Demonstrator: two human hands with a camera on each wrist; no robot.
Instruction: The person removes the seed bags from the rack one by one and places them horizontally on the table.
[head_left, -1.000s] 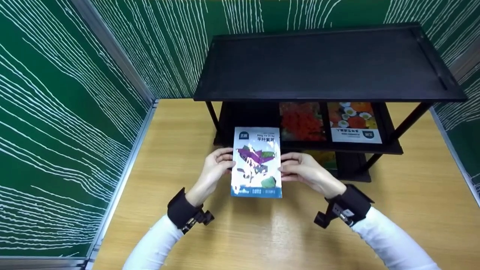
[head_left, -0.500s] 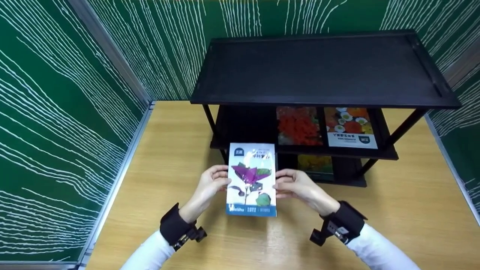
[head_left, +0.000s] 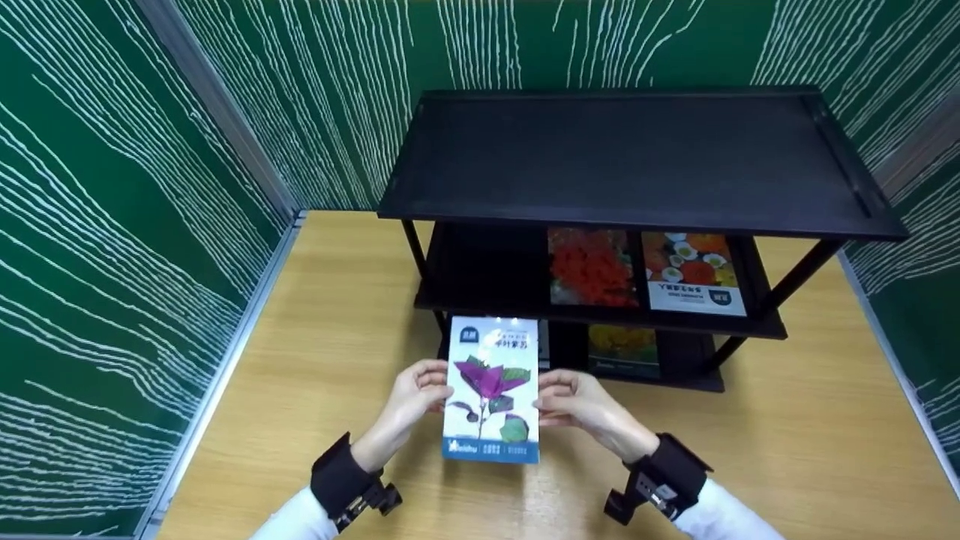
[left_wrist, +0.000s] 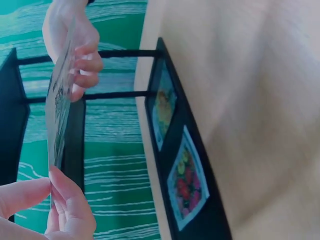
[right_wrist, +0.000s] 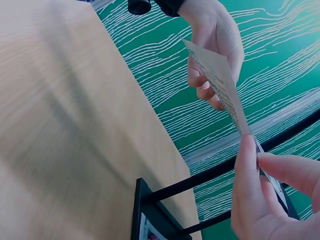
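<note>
watching remotely, i see the left hand [head_left: 411, 396] and right hand [head_left: 583, 406] pinching opposite long edges of the purple-leaf packet [head_left: 491, 390], held above the table [head_left: 345, 300] in front of the black shelf's [head_left: 630, 226] left part. i judge the step as lining it up there; next probably calls for a level slide inward. a red-flower packet [head_left: 592, 268] and mixed-flower packet [head_left: 697, 292] lie on the middle tier [head_left: 487, 262], a yellow-flower packet [head_left: 622, 349] lower; the top board [head_left: 622, 157] could obstruct.

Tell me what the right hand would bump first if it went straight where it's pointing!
The white packet: the right hand is pinching its edge. Past that, probably the left hand at the opposite edge, though depth is hard to judge.
</note>
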